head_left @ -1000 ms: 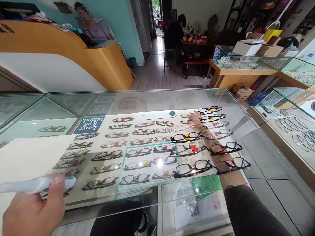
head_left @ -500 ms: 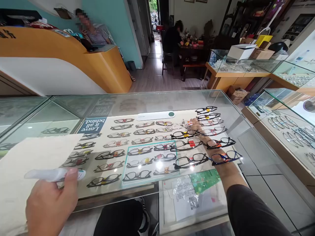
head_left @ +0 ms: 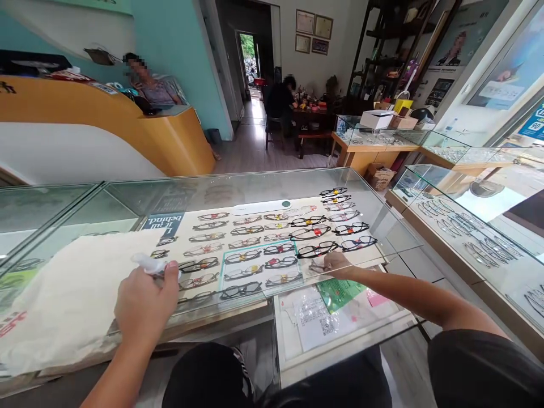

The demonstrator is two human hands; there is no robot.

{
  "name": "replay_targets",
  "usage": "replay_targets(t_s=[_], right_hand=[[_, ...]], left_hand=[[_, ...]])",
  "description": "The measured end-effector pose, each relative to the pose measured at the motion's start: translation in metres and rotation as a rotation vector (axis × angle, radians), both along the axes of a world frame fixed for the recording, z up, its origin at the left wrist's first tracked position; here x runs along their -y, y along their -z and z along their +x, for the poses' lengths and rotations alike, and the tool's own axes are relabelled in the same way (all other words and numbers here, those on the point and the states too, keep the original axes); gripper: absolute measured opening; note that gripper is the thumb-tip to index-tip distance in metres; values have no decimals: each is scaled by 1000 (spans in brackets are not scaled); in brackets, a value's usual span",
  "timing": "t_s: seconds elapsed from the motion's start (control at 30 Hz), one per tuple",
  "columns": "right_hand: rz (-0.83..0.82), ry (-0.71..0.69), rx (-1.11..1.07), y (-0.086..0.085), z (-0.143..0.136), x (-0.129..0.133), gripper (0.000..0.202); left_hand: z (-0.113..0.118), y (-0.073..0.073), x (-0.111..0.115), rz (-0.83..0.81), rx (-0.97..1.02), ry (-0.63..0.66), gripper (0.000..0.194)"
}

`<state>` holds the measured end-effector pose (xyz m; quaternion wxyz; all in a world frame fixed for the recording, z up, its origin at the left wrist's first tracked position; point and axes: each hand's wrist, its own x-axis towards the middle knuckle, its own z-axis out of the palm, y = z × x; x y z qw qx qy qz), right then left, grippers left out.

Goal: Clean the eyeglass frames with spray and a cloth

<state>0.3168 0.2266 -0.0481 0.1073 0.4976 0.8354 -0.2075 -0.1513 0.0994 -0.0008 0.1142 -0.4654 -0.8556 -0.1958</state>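
Since half a second ago in the head view, the right hand has drawn back toward the near edge of the display case, beside a pair of eyeglasses lying long axis left to right; whether it grips them I cannot tell. Toward the left, the left hand clamps a white tube, its right end dipping nearer

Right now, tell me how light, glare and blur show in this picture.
Head view: daylight brightens the far rectangular doorway, while the dark open-shelved rack sits in gloom; head view: the rear clear-glass pane faintly mirrors the blue lettered card; head view: thin-framed eyeglasses at the person's right hand look too soft for detail.
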Motion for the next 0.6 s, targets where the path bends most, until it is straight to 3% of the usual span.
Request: replay_targets(t_s=[0.1,0.2,0.3,0.37,0.43,0.5,0.6], right_hand=[[-145,-58,26,-7,6,32,18],[-270,-152,-45,-29,7,62,13],[-395,-277,-206,-71,2,86,16],[-425,-390,-472,-110,-3,94,15],[-288,-452,-644,-151,-9,89,13],[-90,-448,-678,-185,-16,68,7],[253,-374,-536,-208,-31,9,7]], left_hand=[[4,0,3,8,-6,12,42],[10,-3,5,-5,4,20,45],[13,-5,6,-8,41,27,52],[14,-5,6,-1,58,33,53],[14,-4,7,16,59,43,53],[15,-4,7,28,54,58,55],[16,-6,9,37,61,73,56]])
